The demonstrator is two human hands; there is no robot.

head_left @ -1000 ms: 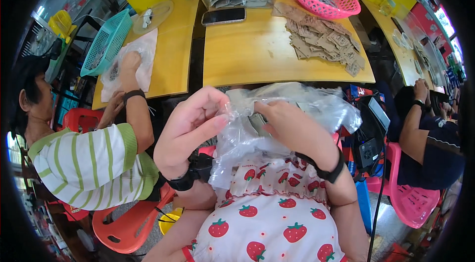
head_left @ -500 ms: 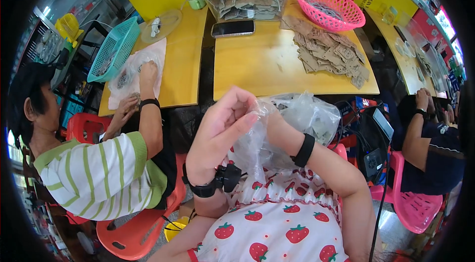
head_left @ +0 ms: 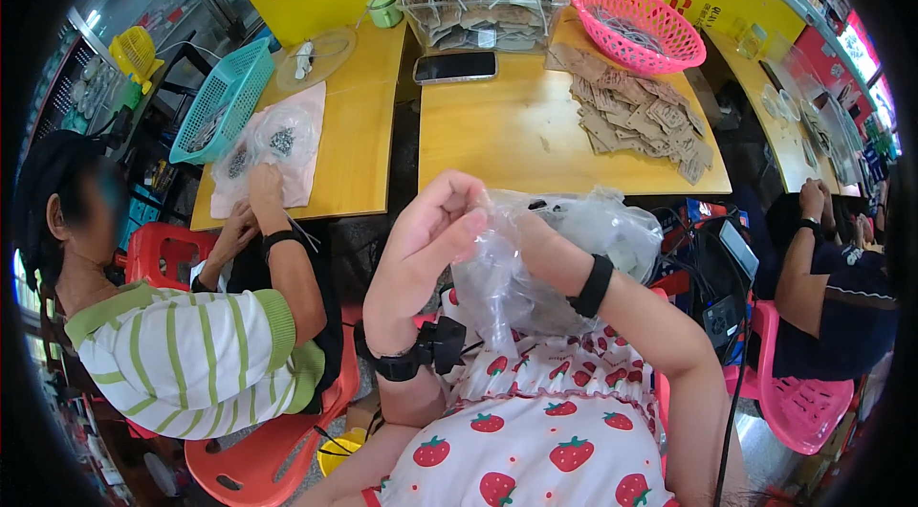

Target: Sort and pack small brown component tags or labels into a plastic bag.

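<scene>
My left hand (head_left: 430, 234) is raised in front of my chest, its fingers curled and pinching the gathered edge of a clear plastic bag (head_left: 497, 287). The bag hangs crumpled over my lap, and pale contents show dimly through its far right part. My right hand (head_left: 547, 247) reaches in against the bag from the right, close to the left hand. Its fingers are hidden by plastic and by the left hand, so their grip does not show.
Ahead, a yellow table (head_left: 488, 139) bears a pile of brown card tags (head_left: 641, 110), a phone (head_left: 455, 68), a clear bin of tags (head_left: 483, 5) and a pink basket (head_left: 639, 29). A co-worker (head_left: 191, 344) sits at left, beside a teal basket (head_left: 225, 100). Another person (head_left: 822, 277) sits at right.
My hands stay nearly in place, still at the bag. The co-worker's hands at left have drawn back from the small pieces toward the table's near edge. The view has shifted slightly.
</scene>
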